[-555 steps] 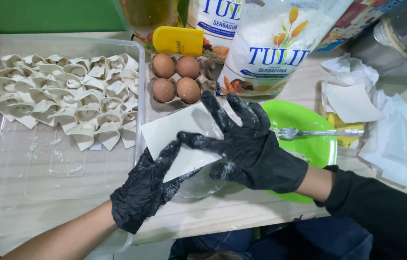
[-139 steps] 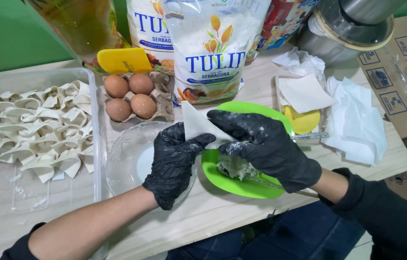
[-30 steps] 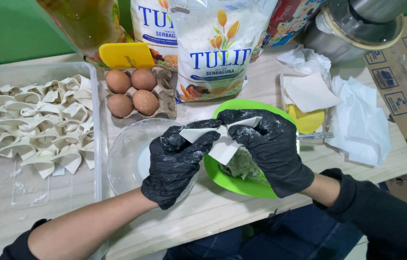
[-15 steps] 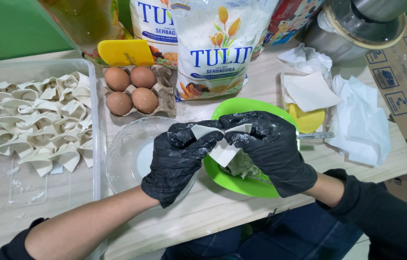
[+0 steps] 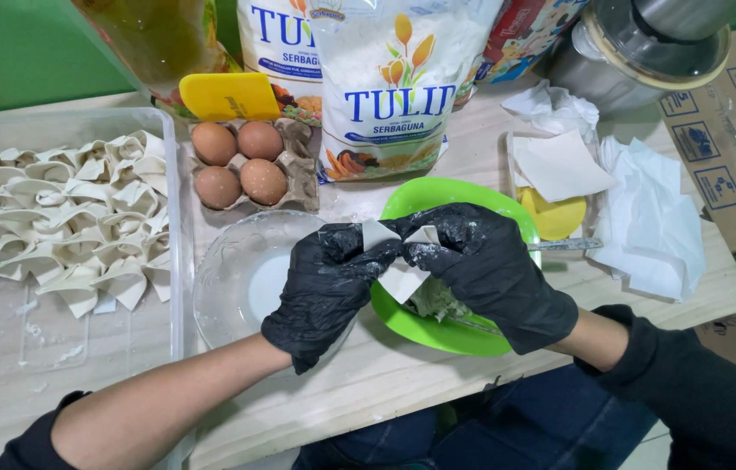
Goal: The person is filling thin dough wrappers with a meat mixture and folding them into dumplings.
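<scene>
both hands wear black gloves dusted with flour and meet over the near-left rim of the green plate (image 5: pixel 507 204). the left hand (image 5: pixel 329 283) is curled, its fingertips pinched on the left edge of a pale dough wrapper (image 5: pixel 401 277). the right hand (image 5: pixel 490 270) is also curled, thumb and fingers pressed on the wrapper's upper right corner, so the wrapper is held up between the two hands, folded, just above the plate. under the right palm a heap of pale filling (image 5: pixel 430 300) lies on the plate, though most of it is hidden and i cannot tell what it is made of.

just left of the plate, touching its rim or nearly so, sits a clear glass bowl (image 5: pixel 233 278); the left wrist lies over its near edge. behind the bowl, to the plate's upper left, a cardboard egg tray (image 5: pixel 302 174) holds four brown eggs (image 5: pixel 239 164). a flour bag (image 5: pixel 394 83) stands directly behind the plate. far left of the plate a clear plastic tray (image 5: pixel 80 383) holds rows of folded dumplings (image 5: pixel 54 222). right of the plate, a stack of square wrappers (image 5: pixel 559 165) rests over a small yellow dish (image 5: pixel 559 218), with crumpled white tissue (image 5: pixel 655 226) beyond it. a metal utensil handle (image 5: pixel 568 245) sticks out from the plate's right rim.
</scene>
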